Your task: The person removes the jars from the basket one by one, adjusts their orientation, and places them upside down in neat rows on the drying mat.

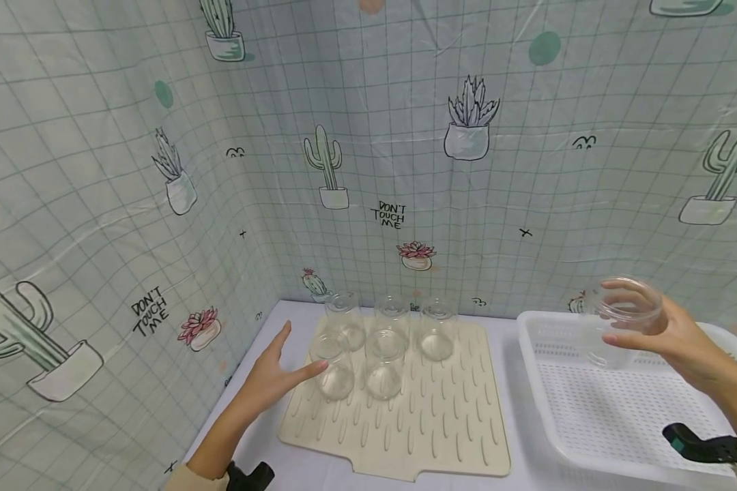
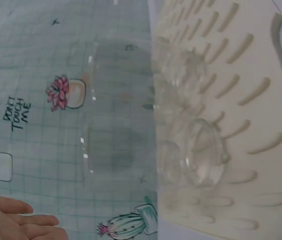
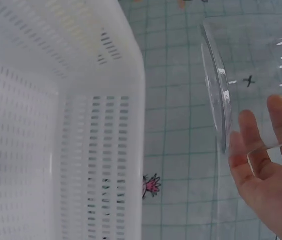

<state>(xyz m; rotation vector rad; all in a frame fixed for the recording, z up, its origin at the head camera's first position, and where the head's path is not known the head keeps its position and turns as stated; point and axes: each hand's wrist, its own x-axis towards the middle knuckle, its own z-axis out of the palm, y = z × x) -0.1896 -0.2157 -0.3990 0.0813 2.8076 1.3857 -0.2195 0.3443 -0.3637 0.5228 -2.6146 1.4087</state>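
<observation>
My right hand (image 1: pixel 682 341) holds a clear plastic jar (image 1: pixel 608 341) above the white basket, thumb on the near side and fingers round the far side. In the right wrist view the fingers (image 3: pixel 261 150) show against the jar's transparent wall (image 3: pixel 261 60). My left hand (image 1: pixel 269 378) holds nothing; its thumb and fingers are spread beside the left front jar (image 1: pixel 334 378), with the thumb tip overlapping it in the head view. Several matching jars (image 1: pixel 385 375) stand upright in two rows on a beige drying mat (image 1: pixel 448 436).
The white perforated basket (image 1: pixel 543 402) stands on the white table (image 1: pixel 510 409) to the right of the mat. Behind and to the left hangs a gridded curtain (image 1: pixel 374 88) printed with cacti. Dark straps (image 1: pixel 700 443) circle both wrists.
</observation>
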